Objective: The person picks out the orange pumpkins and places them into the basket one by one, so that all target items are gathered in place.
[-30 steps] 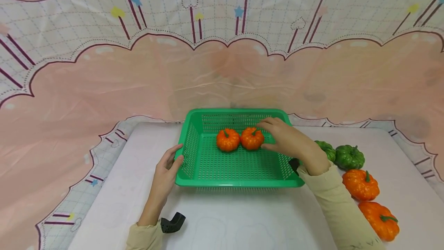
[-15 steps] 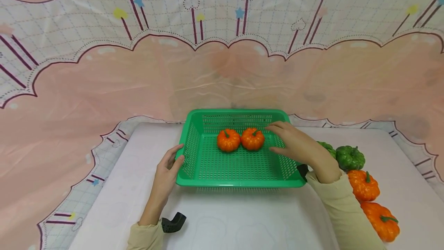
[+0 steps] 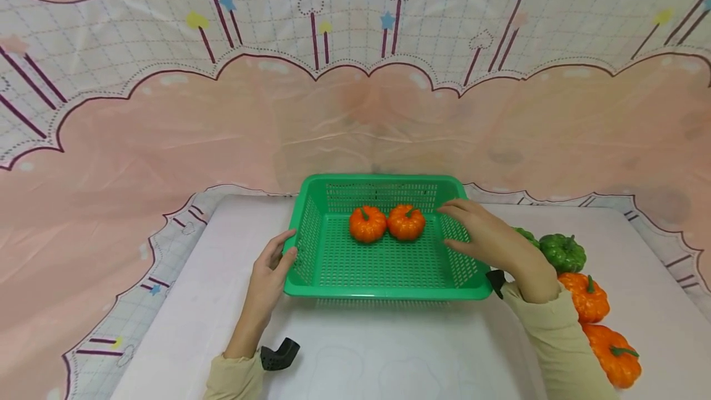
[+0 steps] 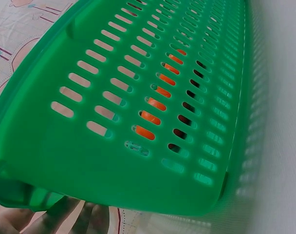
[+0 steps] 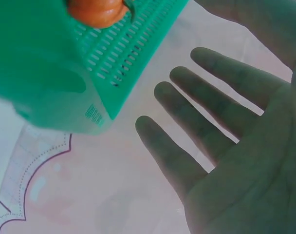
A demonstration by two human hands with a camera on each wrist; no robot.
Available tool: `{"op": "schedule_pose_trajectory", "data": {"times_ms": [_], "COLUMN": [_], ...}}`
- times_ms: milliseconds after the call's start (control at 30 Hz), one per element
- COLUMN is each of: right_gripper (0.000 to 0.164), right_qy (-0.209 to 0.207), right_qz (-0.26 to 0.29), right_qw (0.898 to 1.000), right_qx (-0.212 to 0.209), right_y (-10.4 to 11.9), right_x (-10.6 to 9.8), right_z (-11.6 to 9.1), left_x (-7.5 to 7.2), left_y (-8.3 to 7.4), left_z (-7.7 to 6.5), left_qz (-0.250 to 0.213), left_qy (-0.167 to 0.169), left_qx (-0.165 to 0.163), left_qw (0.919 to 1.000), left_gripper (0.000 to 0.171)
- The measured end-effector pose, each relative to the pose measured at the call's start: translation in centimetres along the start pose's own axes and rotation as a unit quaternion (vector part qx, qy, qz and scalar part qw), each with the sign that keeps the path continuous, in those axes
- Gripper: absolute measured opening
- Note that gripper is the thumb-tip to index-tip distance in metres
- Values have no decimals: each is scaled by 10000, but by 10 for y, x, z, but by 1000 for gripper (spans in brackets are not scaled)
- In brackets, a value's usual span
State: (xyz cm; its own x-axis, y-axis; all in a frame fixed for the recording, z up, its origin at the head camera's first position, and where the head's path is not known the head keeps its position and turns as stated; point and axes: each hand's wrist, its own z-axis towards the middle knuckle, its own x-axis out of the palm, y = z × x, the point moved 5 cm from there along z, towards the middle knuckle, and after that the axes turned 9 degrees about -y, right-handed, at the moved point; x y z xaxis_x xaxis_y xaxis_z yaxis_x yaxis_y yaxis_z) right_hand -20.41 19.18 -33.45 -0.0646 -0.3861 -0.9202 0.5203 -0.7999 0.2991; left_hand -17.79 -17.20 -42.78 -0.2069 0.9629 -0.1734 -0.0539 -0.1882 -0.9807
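Note:
Two small orange pumpkins [image 3: 368, 224] with green stems sit side by side inside a green perforated plastic basket [image 3: 383, 293]. My left hand [image 3: 268, 279] rests at the basket's left rim, with thumb and fingertips touching the edge. Part of its fingers is hidden behind the basket in the left wrist view. Over the basket's right side hovers my right hand [image 3: 489, 236], fingers spread and holding nothing. In the right wrist view its palm [image 5: 245, 161] faces the camera, apart from the basket and from the pumpkin [image 5: 98, 10].
To the right of the basket, a column of green pumpkins [image 3: 563, 252] and orange pumpkins [image 3: 613, 354] lies on the white table [image 3: 366, 357], partly behind the right forearm. A printed cloth backdrop [image 3: 355, 122] hangs behind. Black wrist devices [image 3: 280, 354] show at both cuffs.
My right hand has moved right and slightly toward me, away from the right-hand pumpkin in the basket. The left hand stays at the rim, and the pumpkins keep their places.

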Motion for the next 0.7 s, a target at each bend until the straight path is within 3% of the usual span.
{"op": "schedule_pose_trajectory", "data": {"times_ms": [700], "right_gripper": [60], "right_qy": [-121], "right_qz": [122], "right_qw": [9994], "right_qx": [302], "right_y": [-17], "right_x": [0], "right_z": [-31], "left_x": [0], "left_y": [2], "left_z": [-1], "left_qz": [-2], "left_qy": [-13], "left_qx": [-53], "left_qw": [10000], "left_gripper": [43]}}
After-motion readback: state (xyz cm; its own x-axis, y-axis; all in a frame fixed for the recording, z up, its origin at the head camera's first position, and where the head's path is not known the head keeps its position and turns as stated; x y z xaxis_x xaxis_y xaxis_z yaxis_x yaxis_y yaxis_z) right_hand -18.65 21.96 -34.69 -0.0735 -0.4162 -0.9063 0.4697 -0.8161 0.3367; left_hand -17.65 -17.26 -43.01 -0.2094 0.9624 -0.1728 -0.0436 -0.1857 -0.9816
